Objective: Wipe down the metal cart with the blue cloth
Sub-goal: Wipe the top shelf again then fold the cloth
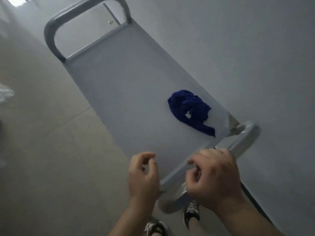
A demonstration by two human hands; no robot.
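A grey metal cart (pixel 119 92) with a flat top runs diagonally from upper left to lower right, with a curved handle at each end. A crumpled blue cloth (pixel 189 109) lies on the top near the close end, toward the wall side. My left hand (pixel 143 172) hovers over the cart's near edge, fingers loosely curled and apart, holding nothing. My right hand (pixel 213 176) is above the near handle (pixel 245 142), fingers curled with nothing in them; whether it touches the bar is unclear. Both hands are well short of the cloth.
A pale wall (pixel 238 48) runs along the cart's right side. Beige tiled floor (pixel 51 150) lies to the left. A door with a knob (pixel 110 22) shows through the far handle (pixel 56 23). My shoes (pixel 191 212) are below the near handle.
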